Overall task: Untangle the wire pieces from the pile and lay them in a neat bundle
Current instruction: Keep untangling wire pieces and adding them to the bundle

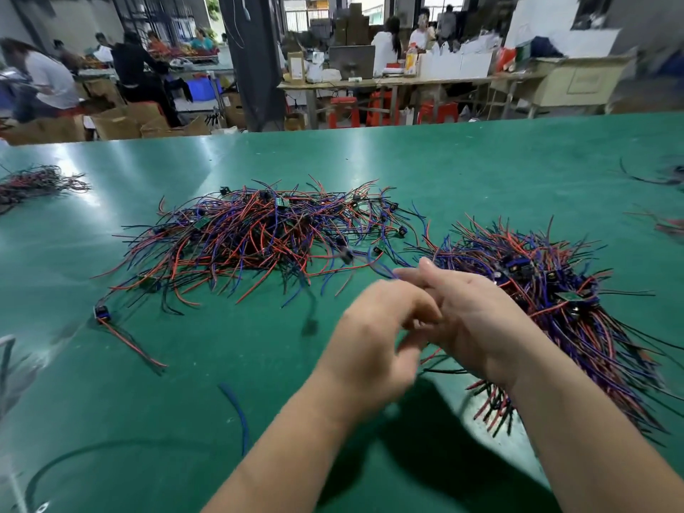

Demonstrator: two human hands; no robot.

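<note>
Left hand (374, 338): fingers curled inward, motion-blurred; whether they grip a wire cannot be told. Right hand (477, 320): just beside the left and touching it at the fingers, with its fingers extended forward and left. A blue wire (383, 269) running from the pile meets its fingertips; whether it is pinched cannot be told. Red and black wire ends (431, 359) show below the right palm.

Bundle (577, 309): on the green surface (185, 401), immediately right of the right hand. Red, blue and black wire pieces lie roughly parallel, running from the far side towards the near right edge.

Tangled pile (255, 235): ahead and left of both hands, mid-surface. Same colours, strands crossed in all directions. Small black connectors and green circuit boards are mixed in; their markings are too small to read.

One loose wire piece (126, 336) with a blue connector lies apart, near left of the pile. A single blue strand (237, 409) lies closer to the near edge.

A second heap (33, 183) sits at the far left edge.

Beyond the surface: seated and standing people, cardboard boxes (118, 124), red stools (344, 112). Box labels are blurred and unreadable.
</note>
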